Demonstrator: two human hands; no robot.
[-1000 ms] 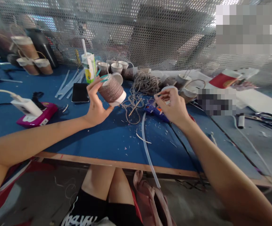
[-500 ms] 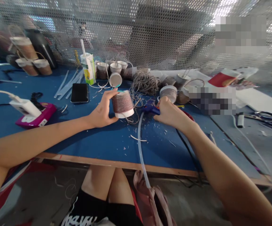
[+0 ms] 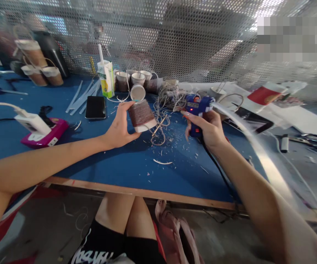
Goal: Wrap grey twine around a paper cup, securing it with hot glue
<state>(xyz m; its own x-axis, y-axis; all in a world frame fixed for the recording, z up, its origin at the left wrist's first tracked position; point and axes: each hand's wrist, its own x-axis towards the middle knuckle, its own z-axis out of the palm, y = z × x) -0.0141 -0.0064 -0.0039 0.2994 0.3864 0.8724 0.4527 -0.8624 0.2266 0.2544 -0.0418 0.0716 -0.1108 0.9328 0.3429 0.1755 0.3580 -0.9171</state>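
Observation:
My left hand [image 3: 121, 126] grips a small cup wrapped in brown cord [image 3: 142, 115], tilted, with its white uncovered end facing down and toward me. In my right hand [image 3: 212, 128] is a blue glue gun [image 3: 198, 106], held upright by its handle, a red light showing on its body. A long translucent glue stick [image 3: 253, 141] sticks out of its back and curves over my right forearm. From the wrapped cup a loose end of cord [image 3: 159, 137] trails onto the table. A tangle of grey-brown cord [image 3: 172, 95] lies behind, between the two hands.
Several cord-wrapped cups [image 3: 138, 78] stand at the back, near a drink carton [image 3: 106, 79]. A phone [image 3: 95, 107], spare glue sticks [image 3: 85, 97] and a magenta power strip [image 3: 47, 134] lie left. Scissors [image 3: 316, 140] lie right. White scraps [image 3: 162, 162] litter the blue tabletop [image 3: 120, 168].
My right hand has lifted the glue gun off the table and turned it upright; its glue stick swung from the front edge to the right. The cup in my left hand has tilted more.

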